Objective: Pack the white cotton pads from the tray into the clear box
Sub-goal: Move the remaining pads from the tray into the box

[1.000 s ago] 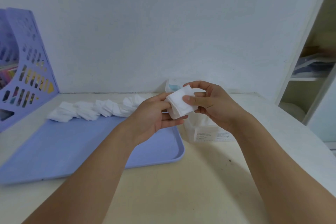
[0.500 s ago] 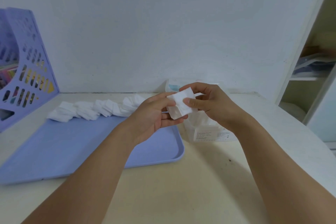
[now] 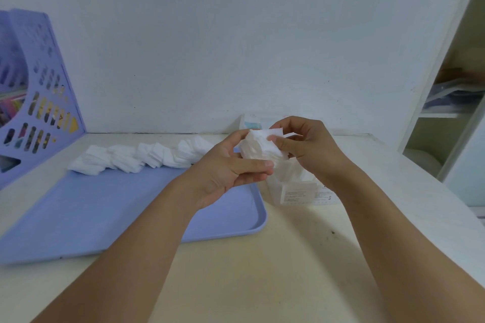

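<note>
Nearest me the bench (image 3: 262,270) is bare cream surface, crossed only by my two forearms, so there is room to draw back toward myself. Just beyond, the lilac tray (image 3: 105,212) has its raised right rim just beside the clear box (image 3: 294,191), a narrow gap between them.

Over that gap my left hand (image 3: 225,173) cradles a stack of cotton pads (image 3: 258,147) from below with curled fingers, and my right hand (image 3: 307,147) pinches its top corner with thumb and forefinger; both grips are closed on the stack. A second ago the stack showed as one flat, tidy square; now it has turned and its edges fan out, and my hands have sunk closer to the box mouth. I judge I am squaring the bundle to slide it in, with the loose edges at risk of catching on the box wall.

Farther back, the remaining pads (image 3: 139,157) lie in a row along the tray's far edge, so much of the task is left. The purple file rack (image 3: 39,102) stands left, the wall behind, shelves right.
</note>
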`<state>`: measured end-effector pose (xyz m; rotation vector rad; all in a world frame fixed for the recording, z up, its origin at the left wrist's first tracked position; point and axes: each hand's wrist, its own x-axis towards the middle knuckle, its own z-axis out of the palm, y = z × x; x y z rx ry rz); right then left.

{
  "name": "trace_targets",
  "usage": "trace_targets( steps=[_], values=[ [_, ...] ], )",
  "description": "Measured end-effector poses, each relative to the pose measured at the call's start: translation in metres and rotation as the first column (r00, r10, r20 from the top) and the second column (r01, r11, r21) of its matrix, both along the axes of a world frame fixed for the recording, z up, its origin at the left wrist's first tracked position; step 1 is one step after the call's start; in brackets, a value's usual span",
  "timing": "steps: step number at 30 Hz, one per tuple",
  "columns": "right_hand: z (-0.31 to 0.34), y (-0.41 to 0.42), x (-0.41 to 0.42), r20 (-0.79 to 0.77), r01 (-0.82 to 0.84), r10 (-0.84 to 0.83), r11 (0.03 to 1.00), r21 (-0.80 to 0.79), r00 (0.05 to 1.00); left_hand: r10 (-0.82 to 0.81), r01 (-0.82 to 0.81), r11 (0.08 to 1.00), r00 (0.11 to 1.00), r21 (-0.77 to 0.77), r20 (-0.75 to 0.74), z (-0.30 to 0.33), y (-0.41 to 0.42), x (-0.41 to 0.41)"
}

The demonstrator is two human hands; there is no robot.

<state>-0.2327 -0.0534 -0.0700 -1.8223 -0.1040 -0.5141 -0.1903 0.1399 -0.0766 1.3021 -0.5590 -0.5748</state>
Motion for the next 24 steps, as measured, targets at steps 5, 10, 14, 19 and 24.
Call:
trace_targets(
  steps=[5,10,14,19,24],
  values=[
    [-0.0021,0.0008,0.0015,0.131,0.145,-0.121,0.97,-0.195,0.984,0.039,-0.043,0.998,0.997,0.053,0.064,-0.0006,-0.003,-0.0011],
    [0.0047,0.0015,-0.007,0.045,-0.031,0.042,0.975,-0.219,0.998,0.036,-0.041,0.996,0.997,0.074,0.066,0.0002,-0.0008,0.0],
    [0.0023,-0.0024,-0.0062,0.035,-0.062,0.073,0.968,-0.243,0.997,0.035,-0.04,0.996,0.998,0.079,0.054,0.0009,0.0011,0.0005],
    [0.003,-0.005,-0.0048,0.071,-0.094,0.111,0.972,-0.214,0.991,0.035,-0.039,0.996,0.998,0.078,0.05,0.0012,-0.001,-0.0017],
    [0.0004,-0.0032,-0.0024,0.087,-0.109,0.127,0.975,-0.193,0.988,0.057,-0.061,0.996,0.997,0.072,0.053,-0.0001,-0.0019,-0.0007]
  ],
)
